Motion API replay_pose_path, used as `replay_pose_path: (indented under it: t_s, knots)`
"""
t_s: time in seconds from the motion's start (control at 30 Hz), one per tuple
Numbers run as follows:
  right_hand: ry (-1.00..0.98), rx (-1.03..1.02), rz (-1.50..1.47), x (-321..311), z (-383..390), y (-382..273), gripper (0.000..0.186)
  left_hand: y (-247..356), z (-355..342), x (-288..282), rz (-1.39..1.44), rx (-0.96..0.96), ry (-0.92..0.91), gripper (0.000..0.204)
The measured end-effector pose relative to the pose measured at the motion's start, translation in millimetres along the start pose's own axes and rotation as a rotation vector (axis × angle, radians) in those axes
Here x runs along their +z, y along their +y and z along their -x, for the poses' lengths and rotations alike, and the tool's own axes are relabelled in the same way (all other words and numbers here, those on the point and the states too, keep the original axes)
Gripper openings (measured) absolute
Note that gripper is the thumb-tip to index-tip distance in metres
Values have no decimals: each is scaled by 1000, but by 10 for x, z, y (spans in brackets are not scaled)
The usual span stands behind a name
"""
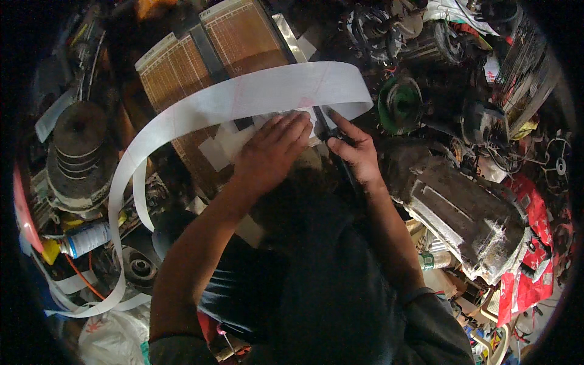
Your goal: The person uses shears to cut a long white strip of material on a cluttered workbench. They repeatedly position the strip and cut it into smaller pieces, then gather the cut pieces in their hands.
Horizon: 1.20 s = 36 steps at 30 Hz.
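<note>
Fingers (295,126) of the left hand (264,155) were stretched out flat, close together, pressing on white material on the brown, grid-printed cutting board (243,48) without closing around anything visible. In the right hand (359,155), the thumb and index finger bent around a long dark bar (326,125) at the board's near right side; the other fingers could not be made out.

Above both hands arched the white strip (243,98): long, flat, thin and fairly even in width, smooth and dull, with faint pinkish lines slanting across it and a pink smudge near the left fingertips. At its right end it doubled back in a rounded turn; leftward it swept off the board and down, narrowing to an edge-on ribbon beside the blue-and-white can (88,239). Pale, straight-edged pieces (214,152) lay left of the left hand.
</note>
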State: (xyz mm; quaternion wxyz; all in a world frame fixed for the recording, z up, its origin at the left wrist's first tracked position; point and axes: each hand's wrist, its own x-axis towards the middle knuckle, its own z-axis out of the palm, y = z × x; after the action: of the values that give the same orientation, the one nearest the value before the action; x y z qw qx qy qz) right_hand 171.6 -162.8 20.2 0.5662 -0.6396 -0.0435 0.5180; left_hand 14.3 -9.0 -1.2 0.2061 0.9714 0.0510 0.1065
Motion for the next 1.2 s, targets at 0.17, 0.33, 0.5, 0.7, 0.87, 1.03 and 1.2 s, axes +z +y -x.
replay_pose_path:
  t_s: [0.17,0.33,0.5,0.7,0.87,1.03,1.2]
  knots:
    - [8,-307,107,126,164,-204,50,32,-1,-57,-101,-9,-38,36]
    - [82,-123,31,14,211,-138,27,74,74,1,-185,-68,-39,29]
    - [43,-71,-106,88,121,-97,38,46,24,-18,-118,5,-4,35]
    - [86,-217,-67,10,20,117,35,96,18,-125,-166,-75,-99,36]
    - [9,-179,-73,41,43,105,47,65,5,-186,-124,-48,-33,34]
    - [16,-301,-12,134,95,186,40,125,-59,-64,-107,29,-5,35]
    - [188,-193,-85,158,-53,56,36,78,-9,11,-54,-16,-24,39]
